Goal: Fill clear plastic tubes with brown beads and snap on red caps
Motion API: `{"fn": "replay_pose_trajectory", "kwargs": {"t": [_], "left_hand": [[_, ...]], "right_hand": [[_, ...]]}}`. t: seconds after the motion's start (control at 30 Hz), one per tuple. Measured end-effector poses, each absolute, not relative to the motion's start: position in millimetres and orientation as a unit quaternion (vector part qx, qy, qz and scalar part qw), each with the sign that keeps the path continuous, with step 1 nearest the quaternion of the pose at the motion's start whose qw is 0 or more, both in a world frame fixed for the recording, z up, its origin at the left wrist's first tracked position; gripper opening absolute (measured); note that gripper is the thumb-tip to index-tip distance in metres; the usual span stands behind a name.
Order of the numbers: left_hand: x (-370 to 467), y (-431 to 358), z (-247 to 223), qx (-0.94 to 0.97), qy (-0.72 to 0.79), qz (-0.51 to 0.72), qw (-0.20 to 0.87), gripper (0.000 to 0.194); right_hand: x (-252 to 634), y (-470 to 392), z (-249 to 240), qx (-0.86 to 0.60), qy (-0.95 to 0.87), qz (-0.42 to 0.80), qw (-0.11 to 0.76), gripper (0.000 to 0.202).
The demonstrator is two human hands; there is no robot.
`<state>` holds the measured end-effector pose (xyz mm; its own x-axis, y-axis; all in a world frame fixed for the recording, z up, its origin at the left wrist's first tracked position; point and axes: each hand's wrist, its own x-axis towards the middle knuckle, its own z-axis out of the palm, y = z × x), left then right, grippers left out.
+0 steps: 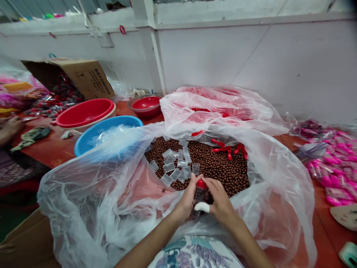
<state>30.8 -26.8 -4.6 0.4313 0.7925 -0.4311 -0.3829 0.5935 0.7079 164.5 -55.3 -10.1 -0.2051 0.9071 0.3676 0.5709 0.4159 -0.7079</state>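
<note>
Between my two hands is a small clear container with a red cap [201,184] and dark contents. My left hand [187,199] wraps its left side, fingertips at the cap. On the other side my right hand [220,199] grips it, with a white cover [202,207] on the thumb. Just beyond lie many brown beads [217,171] in a large clear plastic bag [97,208]. Several small clear plastic boxes [169,167] rest on the beads, left of centre. Several red spoon-shaped pieces [229,152] lie on them at the right.
A blue basin [83,143], a red basin [86,111] and a smaller red bowl [146,102] stand left. Behind are a cardboard box [86,78] and a bag of red pieces [212,98]. Pink packets [337,160] lie right. Another person's hand [11,128] shows far left.
</note>
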Motion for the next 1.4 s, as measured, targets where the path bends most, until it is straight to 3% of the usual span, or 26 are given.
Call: {"fn": "replay_pose_trajectory", "kwargs": {"t": [0.13,0.37,0.53,0.7,0.87,0.97,1.07,1.2,1.4], "left_hand": [[35,-25,-2,0.248,0.408,0.350,0.806,0.057],[35,-24,-4,0.285,0.425,0.365,0.777,0.046],[32,-30,-14,0.347,0.481,0.418,0.688,0.036],[18,-25,-15,0.436,0.490,0.349,0.670,0.040],[4,7,-12,0.611,0.580,0.335,0.422,0.039],[8,28,-15,0.695,0.592,0.285,0.292,0.041],[20,40,-20,0.756,0.570,0.226,0.230,0.035],[37,40,-23,0.790,0.520,0.201,0.257,0.035],[35,36,-26,0.758,0.480,0.229,0.378,0.044]], "right_hand": [[163,-57,-16,-0.502,-0.783,0.144,0.337,0.074],[160,-51,-12,-0.515,-0.796,0.080,0.307,0.059],[162,-46,-8,-0.489,-0.824,0.070,0.277,0.050],[158,-59,-7,-0.507,-0.808,0.124,0.273,0.051],[158,-69,0,-0.476,-0.822,0.215,0.227,0.069],[176,-43,-3,-0.503,-0.808,0.193,0.240,0.047],[210,2,-6,-0.647,-0.719,0.086,0.240,0.036],[248,52,-8,-0.735,-0.638,0.037,0.228,0.038],[254,66,-17,-0.751,-0.622,0.079,0.207,0.030]]}}
